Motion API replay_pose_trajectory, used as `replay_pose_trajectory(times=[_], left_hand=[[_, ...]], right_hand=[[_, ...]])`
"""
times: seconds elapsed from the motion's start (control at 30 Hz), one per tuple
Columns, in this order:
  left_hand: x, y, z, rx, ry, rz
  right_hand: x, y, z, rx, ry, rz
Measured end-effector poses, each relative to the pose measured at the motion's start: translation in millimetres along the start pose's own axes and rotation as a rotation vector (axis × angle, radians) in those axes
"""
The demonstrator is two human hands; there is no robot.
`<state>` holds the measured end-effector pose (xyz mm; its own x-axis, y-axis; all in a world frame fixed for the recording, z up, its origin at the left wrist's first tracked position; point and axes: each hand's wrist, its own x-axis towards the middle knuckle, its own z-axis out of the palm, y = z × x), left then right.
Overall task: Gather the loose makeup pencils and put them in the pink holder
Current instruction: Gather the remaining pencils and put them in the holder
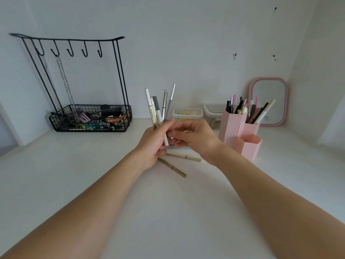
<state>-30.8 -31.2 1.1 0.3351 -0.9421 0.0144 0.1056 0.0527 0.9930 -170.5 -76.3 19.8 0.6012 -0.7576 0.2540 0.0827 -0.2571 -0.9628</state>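
Two tan pencils (179, 161) loose on white counter (168, 212). Left hand (152, 144) grips fanned pencil bunch (158, 107) upright; print unreadable. Right hand (192, 136) pinches a white pencil (165, 137) from it. Pink holder (240, 131) right, part-filled.

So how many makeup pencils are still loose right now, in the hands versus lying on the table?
Slim pencils fanned in the left hand: 6
Tan pencils lying on the white table: 2
Total: 8
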Motion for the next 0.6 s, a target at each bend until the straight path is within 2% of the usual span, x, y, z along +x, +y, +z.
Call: replay_pose_trajectory(times=[0.03, 0.1, 0.17, 0.23, 0.47, 0.6], left_hand=[[1, 0, -1, -0.005, 0.031, -0.002], [4, 0, -4, -0.004, 0.092, 0.000], [7, 0, -10, -0.024, 0.142, 0.002], [10, 1, -17, -0.044, 0.166, -0.004], [12, 5, -23, -0.029, 0.223, -0.001], [8, 9, -22, -0.124, 0.186, -0.019]], right_hand=[[3, 3, -3, -0.107, 0.057, -0.011], [8, 11, -12, -0.498, 0.129, -0.057], [11, 18, -21, -0.874, 0.055, -0.045], [10, 24, -26, -1.043, -0.016, -0.003], [14, 24, -30, -1.091, -0.057, -0.027], [16, 17, -30, -0.896, 0.069, -0.082]])
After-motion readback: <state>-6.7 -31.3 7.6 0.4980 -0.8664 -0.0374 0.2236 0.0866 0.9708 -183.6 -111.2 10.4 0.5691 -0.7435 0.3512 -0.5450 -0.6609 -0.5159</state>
